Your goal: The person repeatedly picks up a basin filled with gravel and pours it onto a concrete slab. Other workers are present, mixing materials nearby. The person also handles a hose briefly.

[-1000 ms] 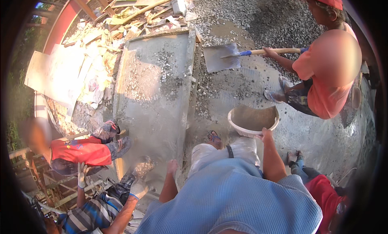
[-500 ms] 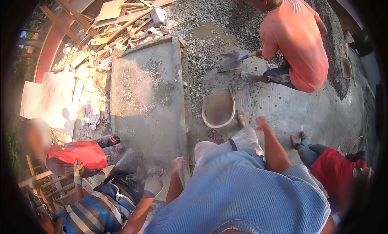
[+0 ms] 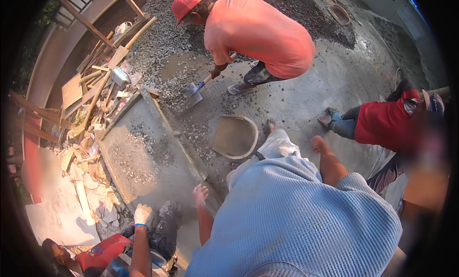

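Observation:
My left hand (image 3: 201,194) hangs by my side, empty, its fingers apart, near the long edge of a shallow mixing trough (image 3: 126,167). On my other side hangs my right hand (image 3: 319,144), over the grey concrete floor; its fingers are loosely bent and apart, and nothing shows in them. By my feet lies a scoop-shaped mortar pan (image 3: 236,133) with a pale rim, touched by neither hand. Ahead, a co-worker in an orange shirt (image 3: 263,33) bends over and holds a shovel (image 3: 193,94) with its blade at the gravel.
Gravel (image 3: 162,35) spreads at the far side. Wood scraps and torn paper (image 3: 91,171) pile up left of the trough. A person in red (image 3: 382,116) bends at the right. Two people are at the lower left, one with a gloved hand (image 3: 143,215). Another pan (image 3: 339,14) lies far right.
My view has turned to the right, so the trough and co-workers sit further left. The shovel blade now meets the gravel. My left hand's fingers have spread. A gloved hand has come up beside the trough.

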